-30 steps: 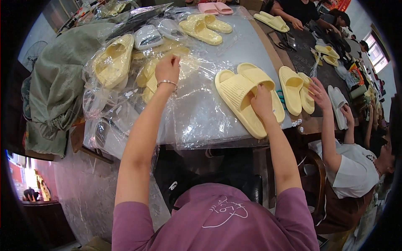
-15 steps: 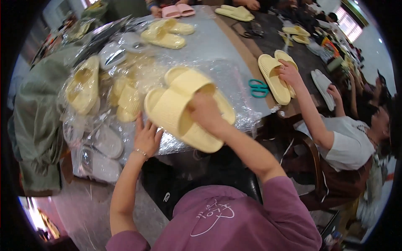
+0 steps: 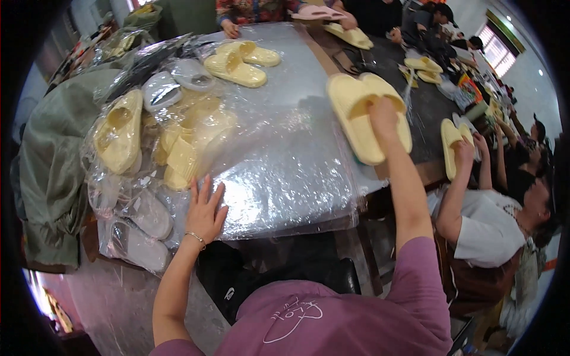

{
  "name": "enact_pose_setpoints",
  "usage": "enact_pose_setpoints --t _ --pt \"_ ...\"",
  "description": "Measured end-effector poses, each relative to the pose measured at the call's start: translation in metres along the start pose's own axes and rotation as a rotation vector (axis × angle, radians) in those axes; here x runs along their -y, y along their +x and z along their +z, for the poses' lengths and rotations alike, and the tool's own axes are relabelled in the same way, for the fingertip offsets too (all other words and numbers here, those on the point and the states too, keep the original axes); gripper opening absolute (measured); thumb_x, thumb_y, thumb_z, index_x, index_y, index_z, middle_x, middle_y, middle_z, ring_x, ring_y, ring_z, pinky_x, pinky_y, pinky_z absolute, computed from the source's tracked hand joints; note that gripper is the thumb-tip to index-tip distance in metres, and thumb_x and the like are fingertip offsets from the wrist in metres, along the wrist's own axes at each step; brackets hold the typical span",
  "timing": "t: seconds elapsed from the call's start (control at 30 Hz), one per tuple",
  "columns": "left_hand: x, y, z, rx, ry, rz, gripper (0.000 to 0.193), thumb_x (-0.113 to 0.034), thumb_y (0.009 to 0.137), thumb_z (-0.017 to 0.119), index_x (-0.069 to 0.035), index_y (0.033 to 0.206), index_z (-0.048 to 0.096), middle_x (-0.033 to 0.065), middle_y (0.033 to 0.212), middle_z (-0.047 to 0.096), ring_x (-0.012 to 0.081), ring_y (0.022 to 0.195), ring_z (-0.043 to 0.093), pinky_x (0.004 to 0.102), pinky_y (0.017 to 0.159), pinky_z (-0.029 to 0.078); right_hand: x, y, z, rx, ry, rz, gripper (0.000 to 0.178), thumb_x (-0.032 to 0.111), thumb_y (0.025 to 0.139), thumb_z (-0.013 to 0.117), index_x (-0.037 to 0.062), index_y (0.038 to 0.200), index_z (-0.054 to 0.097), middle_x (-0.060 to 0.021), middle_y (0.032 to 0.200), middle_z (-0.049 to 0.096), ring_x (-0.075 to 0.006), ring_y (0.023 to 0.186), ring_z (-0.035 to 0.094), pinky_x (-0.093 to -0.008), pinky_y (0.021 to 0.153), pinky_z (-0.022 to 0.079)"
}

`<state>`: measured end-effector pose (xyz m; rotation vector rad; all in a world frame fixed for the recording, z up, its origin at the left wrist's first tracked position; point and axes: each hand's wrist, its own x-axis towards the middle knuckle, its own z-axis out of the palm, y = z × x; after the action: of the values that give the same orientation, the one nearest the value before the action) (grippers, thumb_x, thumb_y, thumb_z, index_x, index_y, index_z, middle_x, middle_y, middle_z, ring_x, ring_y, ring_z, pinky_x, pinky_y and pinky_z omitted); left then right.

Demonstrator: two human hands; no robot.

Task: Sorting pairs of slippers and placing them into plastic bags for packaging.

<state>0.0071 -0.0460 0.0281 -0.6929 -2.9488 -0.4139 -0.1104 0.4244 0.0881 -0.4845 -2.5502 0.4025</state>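
My right hand is stretched out to the right, its fingers hooked inside the straps of a pair of pale yellow slippers. They are held side by side over the table's right edge. My left hand lies flat with fingers spread on the clear plastic film near the front edge. Just beyond its fingertips are bagged yellow slippers. Another bagged yellow slipper and bagged white slippers lie to the left. The held pair mostly covers a green object on the table.
Loose yellow slippers rest at the far middle. Grey-green cloth hangs along the left. At the right, a seated co-worker in a white shirt holds yellow slippers by a dark table. Across the table, a person in a patterned sleeve is near.
My right hand has carried the yellow slippers from above the film to the right. My left hand stays on the film. The co-worker's yellow slippers have moved right; pink slippers at the back were lifted.
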Motion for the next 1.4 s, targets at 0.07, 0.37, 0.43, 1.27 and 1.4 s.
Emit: enact_pose_setpoints --t 0.07,0.37,0.43,1.27,1.4 --pt "-0.001 0.004 0.002 -0.007 -0.083 -0.007 0.050 -0.030 0.084 0.055 -0.015 0.131 0.044 0.0168 0.144 0.024 0.0465 0.133 0.009 0.0478 0.107 0.021 -0.070 0.032 0.021 0.028 -0.103 0.082 0.033 0.028 0.081 0.056 -0.0047 0.088 0.058 -0.0268 0.093 0.059 -0.0419 0.089 0.057 -0.0477 0.077 0.044" --pt "0.000 0.005 0.006 -0.045 -0.035 0.067 0.048 -0.032 0.085 0.053 -0.015 0.129 0.046 0.0165 0.140 0.031 0.0486 0.131 0.012 0.0490 0.106 0.025 -0.104 0.075 -0.001 0.626 -0.646 0.170 0.070 0.055 0.067 0.066 0.0005 0.110 0.061 -0.0168 0.111 0.061 -0.0295 0.105 0.058 -0.0458 0.085 0.045" --pt "0.003 0.000 0.002 -0.023 -0.070 0.025 0.048 -0.032 0.085 0.053 -0.015 0.129 0.046 0.0163 0.140 0.031 0.0484 0.131 0.012 0.0490 0.106 0.025 -0.009 0.062 -0.021 0.342 -0.868 -0.099 0.035 0.036 0.075 0.062 0.0092 0.098 0.065 -0.0118 0.103 0.063 -0.0220 0.100 0.060 -0.0393 0.080 0.048" --pt "0.019 -0.007 0.018 -0.109 -0.029 0.103 0.049 -0.039 0.089 0.044 -0.014 0.131 0.044 0.0185 0.134 0.040 0.0495 0.131 0.012 0.0500 0.109 0.015 0.314 -0.011 0.147 1.307 -0.238 -0.344 0.055 0.051 0.061 0.076 0.0026 0.086 0.067 -0.0056 0.073 0.058 -0.0151 0.063 0.049 -0.0300 0.054 0.041" --pt "0.017 -0.004 0.021 -0.079 -0.166 0.064 0.048 -0.037 0.088 0.045 -0.015 0.131 0.044 0.0184 0.132 0.043 0.0465 0.130 0.017 0.0481 0.109 0.015 0.328 0.003 0.065 1.078 0.497 -0.403 0.042 0.037 0.067 0.073 0.0010 0.087 0.062 -0.0049 0.074 0.057 -0.0125 0.063 0.050 -0.0277 0.055 0.040"
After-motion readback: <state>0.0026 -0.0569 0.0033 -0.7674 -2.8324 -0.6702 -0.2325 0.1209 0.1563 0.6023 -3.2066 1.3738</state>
